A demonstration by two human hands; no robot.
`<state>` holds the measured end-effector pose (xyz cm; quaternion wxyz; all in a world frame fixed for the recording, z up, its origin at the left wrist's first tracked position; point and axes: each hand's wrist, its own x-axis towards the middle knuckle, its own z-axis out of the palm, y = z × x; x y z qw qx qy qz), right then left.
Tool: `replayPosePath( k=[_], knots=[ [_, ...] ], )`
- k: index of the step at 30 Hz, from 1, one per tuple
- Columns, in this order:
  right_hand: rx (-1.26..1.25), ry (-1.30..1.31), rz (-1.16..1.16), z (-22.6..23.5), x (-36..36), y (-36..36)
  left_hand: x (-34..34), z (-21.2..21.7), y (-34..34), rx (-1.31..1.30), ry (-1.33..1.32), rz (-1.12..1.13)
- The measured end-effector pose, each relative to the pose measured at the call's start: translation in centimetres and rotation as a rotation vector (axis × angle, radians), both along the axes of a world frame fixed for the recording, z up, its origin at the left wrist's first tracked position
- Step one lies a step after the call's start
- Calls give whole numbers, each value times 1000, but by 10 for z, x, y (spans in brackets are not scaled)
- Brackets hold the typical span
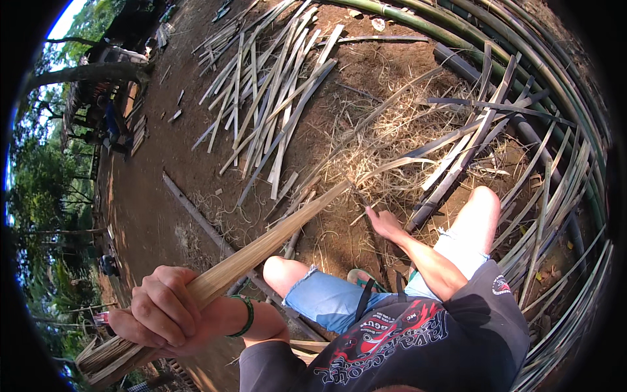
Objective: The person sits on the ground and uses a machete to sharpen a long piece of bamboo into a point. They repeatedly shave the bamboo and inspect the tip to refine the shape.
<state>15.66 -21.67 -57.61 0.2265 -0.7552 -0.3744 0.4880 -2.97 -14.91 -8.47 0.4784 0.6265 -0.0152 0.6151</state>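
A long, pale, flat bamboo strip (268, 249) is gripped near its lower end by the left hand (163, 310). The right hand (386, 225) is held near the strip's far part; its grip cannot be made out. Thin, curled, straw-coloured shavings (372, 134) are scattered beyond. Narrow, pale split-bamboo slats (277, 98) are heaped on brown bare soil (140, 202).
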Motion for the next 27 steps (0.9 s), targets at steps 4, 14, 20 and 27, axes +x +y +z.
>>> replayPosePath(
  k=[4, 14, 20, 27],
  knots=[
    [311, 298, 104, 176, -35, 1, 1, -5, 1, -35, -52, -22],
    [333, 187, 99, 146, -36, -12, 3, -10, -17, 55, -53, -6],
    [425, 214, 193, 166, -24, -22, 4, -10, -17, 77, -50, -40],
    [300, 134, 154, 156, -24, -10, 2, -12, -17, 93, -79, 31]
  ],
)
